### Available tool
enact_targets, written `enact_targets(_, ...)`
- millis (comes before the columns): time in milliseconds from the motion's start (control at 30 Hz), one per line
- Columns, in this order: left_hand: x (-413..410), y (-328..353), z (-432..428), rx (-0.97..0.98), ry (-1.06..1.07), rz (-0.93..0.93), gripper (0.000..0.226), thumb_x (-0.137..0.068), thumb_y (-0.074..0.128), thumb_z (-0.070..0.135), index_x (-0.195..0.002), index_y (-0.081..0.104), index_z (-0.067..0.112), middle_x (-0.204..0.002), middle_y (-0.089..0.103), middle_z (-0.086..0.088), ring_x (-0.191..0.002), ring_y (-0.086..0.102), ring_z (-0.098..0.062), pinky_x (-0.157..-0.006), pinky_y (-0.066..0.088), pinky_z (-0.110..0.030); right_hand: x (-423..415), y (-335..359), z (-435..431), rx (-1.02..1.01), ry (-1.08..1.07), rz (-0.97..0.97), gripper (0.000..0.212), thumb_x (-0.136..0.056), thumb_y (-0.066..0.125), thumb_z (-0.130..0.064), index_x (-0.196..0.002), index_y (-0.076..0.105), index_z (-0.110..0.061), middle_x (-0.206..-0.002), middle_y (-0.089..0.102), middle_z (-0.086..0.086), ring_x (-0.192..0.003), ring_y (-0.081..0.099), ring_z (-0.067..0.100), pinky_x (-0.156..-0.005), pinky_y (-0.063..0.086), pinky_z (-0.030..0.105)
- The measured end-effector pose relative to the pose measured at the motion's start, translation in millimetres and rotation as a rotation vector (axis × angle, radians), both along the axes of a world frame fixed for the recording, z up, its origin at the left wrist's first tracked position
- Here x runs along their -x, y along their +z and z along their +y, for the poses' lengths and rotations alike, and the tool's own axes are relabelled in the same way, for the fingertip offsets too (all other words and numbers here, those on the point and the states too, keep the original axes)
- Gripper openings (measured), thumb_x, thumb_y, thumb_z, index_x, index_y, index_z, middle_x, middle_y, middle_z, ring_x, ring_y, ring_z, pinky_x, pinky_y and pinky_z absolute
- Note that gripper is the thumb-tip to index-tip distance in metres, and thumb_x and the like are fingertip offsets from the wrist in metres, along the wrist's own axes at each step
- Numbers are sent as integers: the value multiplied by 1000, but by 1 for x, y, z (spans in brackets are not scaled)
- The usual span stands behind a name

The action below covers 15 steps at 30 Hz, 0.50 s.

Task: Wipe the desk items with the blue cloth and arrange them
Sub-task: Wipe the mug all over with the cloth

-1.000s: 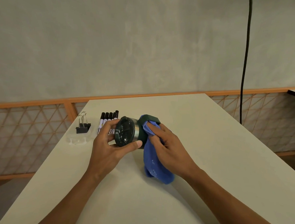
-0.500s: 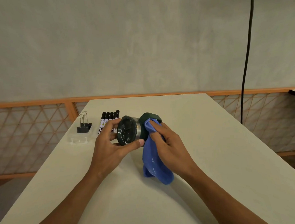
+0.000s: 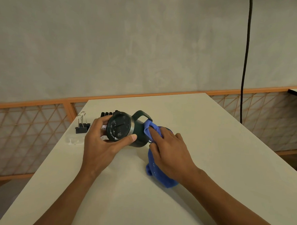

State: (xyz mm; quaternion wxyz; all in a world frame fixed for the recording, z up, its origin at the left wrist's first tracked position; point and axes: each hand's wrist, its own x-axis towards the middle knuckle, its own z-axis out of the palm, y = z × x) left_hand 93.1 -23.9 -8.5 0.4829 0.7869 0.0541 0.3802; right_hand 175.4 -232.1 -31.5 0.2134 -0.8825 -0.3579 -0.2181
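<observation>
A dark green mug (image 3: 136,134) with a steel band lies tipped on its side above the desk, its speckled dark base facing me and its handle pointing up. My left hand (image 3: 100,142) grips the mug around the base end. My right hand (image 3: 169,152) presses a blue cloth (image 3: 154,167) against the mug's side below the handle; the cloth hangs down to the desk. Black markers (image 3: 108,114) lie behind the mug, mostly hidden by it and my left hand.
Black binder clips (image 3: 81,127) stand on a small clear plastic piece (image 3: 73,139) near the desk's left edge. The pale desk (image 3: 194,131) ends at an orange-framed mesh panel (image 3: 24,132). A black cable (image 3: 245,65) hangs at the right.
My left hand has turned the mug so its handle now points up and its base shows more fully. My right hand with the cloth has slid along the mug's side.
</observation>
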Motion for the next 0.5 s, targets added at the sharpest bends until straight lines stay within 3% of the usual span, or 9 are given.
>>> enact_targets(167, 1, 3, 11, -51, 12, 37, 79, -61, 90, 64, -128, 64, 32, -120, 67, 20, -111, 66, -6, -75, 55, -7, -5, -3, 3, 131, -133, -247, 35, -100, 60, -24, -135, 61, -24, -98, 56, 2, -79, 40, 21, -76, 35, 37)
enact_targets(233, 1, 3, 11, -107, -1, 60, 80, -61, 90, 65, -128, 66, 29, -121, 68, 14, -111, 66, -7, -79, 60, -15, -6, -5, 5, 151, -146, -272, 42, -95, 70, -21, -136, 62, -21, -99, 56, 5, -81, 46, 23, -76, 41, 39)
enact_targets(400, 1, -1, 5, -165, 63, 34, 85, -61, 85, 77, -129, 65, 29, -121, 66, 13, -113, 64, -10, -85, 67, -42, -3, -9, 12, 182, -189, -311, 43, -91, 70, -15, -134, 64, -17, -100, 58, 8, -82, 53, 28, -73, 43, 41)
enact_targets(500, 1, 0, 7, -167, 95, 29, 86, -62, 82, 80, -128, 67, 27, -120, 67, 10, -113, 65, -16, -86, 66, -48, 0, -12, 14, 205, -179, -326, 45, -88, 67, -11, -133, 65, -17, -105, 60, 9, -85, 56, 32, -74, 43, 42)
